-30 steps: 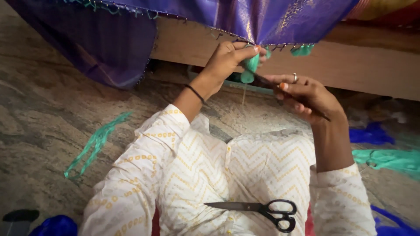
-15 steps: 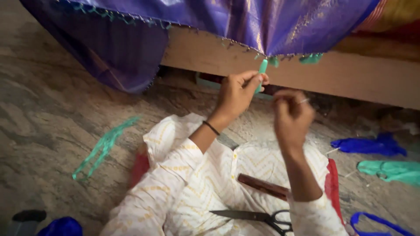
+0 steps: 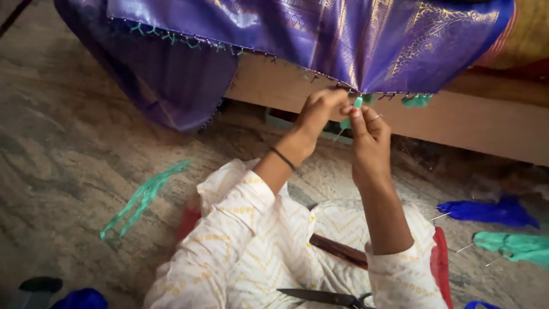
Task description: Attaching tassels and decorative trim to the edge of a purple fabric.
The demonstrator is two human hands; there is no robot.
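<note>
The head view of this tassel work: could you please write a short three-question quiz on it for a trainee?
1. True or false: both hands work at the hem of the purple fabric.
2. Which hand wears a ring? A) left hand B) right hand
3. What lies on the person's lap near the bottom edge of the picture?

Key:
1. True; the fingers meet at a green tassel on the hem.
2. B; the left wrist bears a dark band instead.
3. Black-handled scissors, untouched.
</note>
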